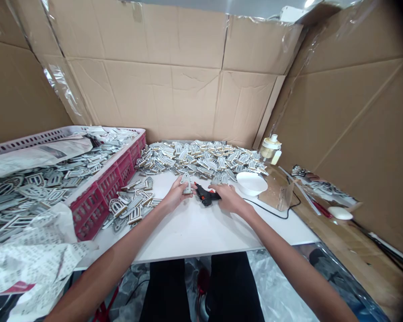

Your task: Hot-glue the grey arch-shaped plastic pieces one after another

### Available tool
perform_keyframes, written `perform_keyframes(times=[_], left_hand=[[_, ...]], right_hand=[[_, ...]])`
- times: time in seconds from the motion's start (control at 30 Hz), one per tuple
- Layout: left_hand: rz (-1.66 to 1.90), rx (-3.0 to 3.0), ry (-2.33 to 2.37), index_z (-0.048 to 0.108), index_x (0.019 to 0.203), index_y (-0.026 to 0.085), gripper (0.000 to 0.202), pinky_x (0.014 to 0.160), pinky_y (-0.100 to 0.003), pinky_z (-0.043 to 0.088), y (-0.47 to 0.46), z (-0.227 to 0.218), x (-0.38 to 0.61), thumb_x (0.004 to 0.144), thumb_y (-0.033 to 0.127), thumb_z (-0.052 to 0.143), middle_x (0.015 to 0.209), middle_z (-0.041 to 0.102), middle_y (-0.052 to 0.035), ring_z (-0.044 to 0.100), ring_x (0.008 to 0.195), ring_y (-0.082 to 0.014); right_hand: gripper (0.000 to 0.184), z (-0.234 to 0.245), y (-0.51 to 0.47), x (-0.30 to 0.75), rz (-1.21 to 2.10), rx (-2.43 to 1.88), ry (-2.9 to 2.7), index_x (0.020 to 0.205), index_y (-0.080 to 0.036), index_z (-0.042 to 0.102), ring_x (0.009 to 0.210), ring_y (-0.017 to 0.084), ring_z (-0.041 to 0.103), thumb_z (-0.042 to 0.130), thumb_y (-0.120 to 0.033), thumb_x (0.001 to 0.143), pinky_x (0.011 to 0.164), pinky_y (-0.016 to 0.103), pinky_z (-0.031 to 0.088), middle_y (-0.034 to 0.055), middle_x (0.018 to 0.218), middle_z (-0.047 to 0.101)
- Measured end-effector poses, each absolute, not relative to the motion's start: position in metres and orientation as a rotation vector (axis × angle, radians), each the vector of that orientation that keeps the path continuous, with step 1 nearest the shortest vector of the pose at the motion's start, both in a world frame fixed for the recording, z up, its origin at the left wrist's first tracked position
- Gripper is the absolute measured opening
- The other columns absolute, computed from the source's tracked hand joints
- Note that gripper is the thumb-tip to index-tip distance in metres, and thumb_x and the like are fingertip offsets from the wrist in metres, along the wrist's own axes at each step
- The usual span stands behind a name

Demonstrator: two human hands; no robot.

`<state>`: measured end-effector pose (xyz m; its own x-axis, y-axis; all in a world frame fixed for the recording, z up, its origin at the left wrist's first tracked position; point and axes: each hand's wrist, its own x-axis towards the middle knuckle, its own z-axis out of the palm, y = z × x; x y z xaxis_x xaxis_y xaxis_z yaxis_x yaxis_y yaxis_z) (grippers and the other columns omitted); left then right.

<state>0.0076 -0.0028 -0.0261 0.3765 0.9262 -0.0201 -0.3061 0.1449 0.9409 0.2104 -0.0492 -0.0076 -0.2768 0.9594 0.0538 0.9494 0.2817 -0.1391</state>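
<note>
Bare forearms (pixel 282 255) are reaching over the counter (pixel 174 239). Left grip (pixel 177 195) is pinching a gray piece (pixel 186 183); right grip (pixel 229 198) is holding the glue gun (pixel 205 197) just beside it. Best be keeping the piece steady, gun's tip clear of skin. Pink crate (pixel 108 187) is holding similar pieces (pixel 35 191) and newspaper (pixel 40 154); white bowl (pixel 251 183) is sitting just beyond right grip.

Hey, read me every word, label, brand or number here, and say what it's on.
Nothing is readable.
Crumpled newspaper, lower left: rows of print, too blurred.
Newspaper sheet over the pink basket: no legible print.
Black glue gun: no brand I can make out.
</note>
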Motion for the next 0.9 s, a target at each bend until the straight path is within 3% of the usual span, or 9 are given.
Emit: perform_keyframes(times=[0.27, 0.43, 0.63, 0.9], left_hand=[[1.025, 1.109, 0.752, 0.041, 0.108, 0.019, 0.028, 0.060, -0.023, 0.044, 0.002, -0.040, 0.008, 0.081, 0.023, 0.049, 0.085, 0.066, -0.0074, 0.062, 0.068, -0.0135], [1.016, 1.118, 0.751, 0.043, 0.104, 0.019, 0.029, 0.060, -0.024, 0.044, 0.004, -0.045, 0.008, 0.079, 0.027, 0.054, 0.089, 0.066, -0.0083, 0.061, 0.075, -0.0145], [0.988, 1.111, 0.779, 0.045, 0.101, 0.019, 0.026, 0.062, -0.025, 0.047, 0.003, -0.042, 0.009, 0.077, 0.024, 0.054, 0.084, 0.063, -0.0049, 0.061, 0.074, -0.0146], [0.958, 1.137, 0.739, 0.048, 0.093, 0.020, 0.020, 0.065, -0.028, 0.049, 0.006, -0.047, 0.008, 0.076, 0.025, 0.058, 0.083, 0.061, -0.0021, 0.062, 0.076, -0.0154]], right_hand=[[0.040, -0.019, -0.044, 0.211, -0.269, -1.830, -2.214, 0.106, -0.020, 0.058, 0.087, 0.023, 0.053, 0.051, -0.011, 0.067, 0.066, 0.028, 0.034, 0.0101, 0.095, 0.057], [0.028, -0.024, -0.045, 0.217, -0.077, -1.666, -1.864, 0.095, -0.022, 0.059, 0.078, 0.020, 0.055, 0.054, -0.020, 0.068, 0.062, 0.026, 0.034, 0.0036, 0.087, 0.061], [0.013, -0.033, -0.053, 0.204, 0.088, -1.402, -1.912, 0.079, -0.020, 0.060, 0.070, 0.016, 0.052, 0.053, -0.020, 0.068, 0.060, 0.024, 0.033, 0.0010, 0.074, 0.058], [0.011, -0.040, -0.052, 0.199, 0.064, -1.420, -1.898, 0.079, -0.020, 0.060, 0.069, 0.016, 0.051, 0.055, -0.022, 0.069, 0.059, 0.024, 0.032, 0.0007, 0.073, 0.056]])
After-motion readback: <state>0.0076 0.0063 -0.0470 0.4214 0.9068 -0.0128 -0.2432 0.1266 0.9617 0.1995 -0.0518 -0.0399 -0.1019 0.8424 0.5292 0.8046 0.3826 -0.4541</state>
